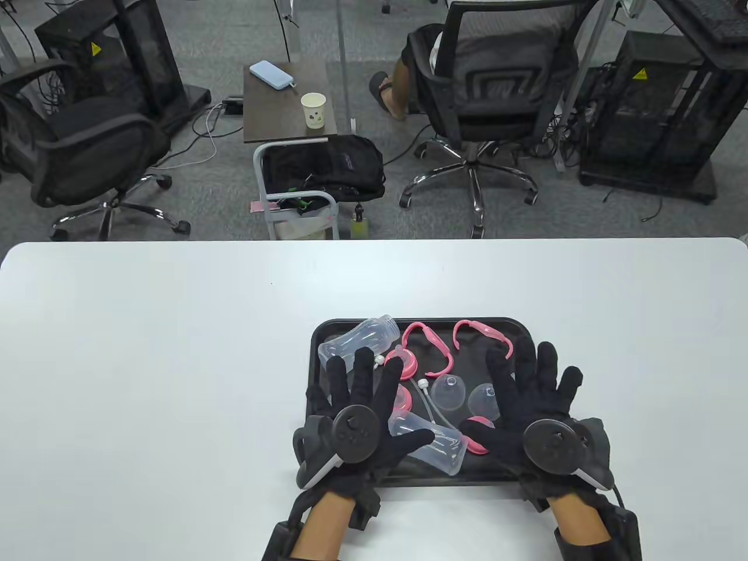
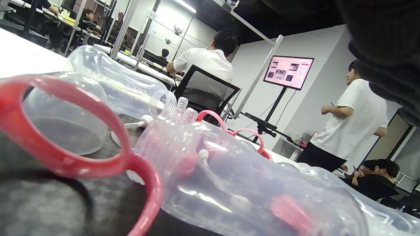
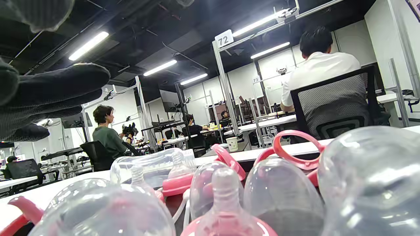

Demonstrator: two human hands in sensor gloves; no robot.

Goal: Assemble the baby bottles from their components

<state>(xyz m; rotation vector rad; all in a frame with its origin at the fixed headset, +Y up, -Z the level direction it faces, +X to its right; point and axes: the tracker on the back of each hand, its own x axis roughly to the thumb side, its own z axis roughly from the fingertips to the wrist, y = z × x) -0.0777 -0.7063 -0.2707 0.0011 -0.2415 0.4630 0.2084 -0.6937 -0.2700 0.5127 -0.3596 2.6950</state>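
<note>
I judge I'm at the start: both hands, left hand [image 1: 361,422] and right hand [image 1: 529,409], hover with fingers spread wide and holding nothing over the tray [image 1: 316,345], so next I need to grip a bottle [image 1: 429,441].

Baby-bottle parts counted on the black tray [image 1: 318,333]

On the tray: two clear bottle bodies [image 1: 357,340] [image 1: 435,445], two pink handle rings [image 1: 432,347] [image 1: 485,334], two clear dome caps [image 1: 449,392] [image 1: 484,400], one straw tube [image 1: 428,400], and perhaps three pink collars [image 1: 404,362], partly hidden under gloves.

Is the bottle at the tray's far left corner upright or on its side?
On its side: the clear bottle lies flat in the black tray, threaded neck pointing right, uncapped.
</note>
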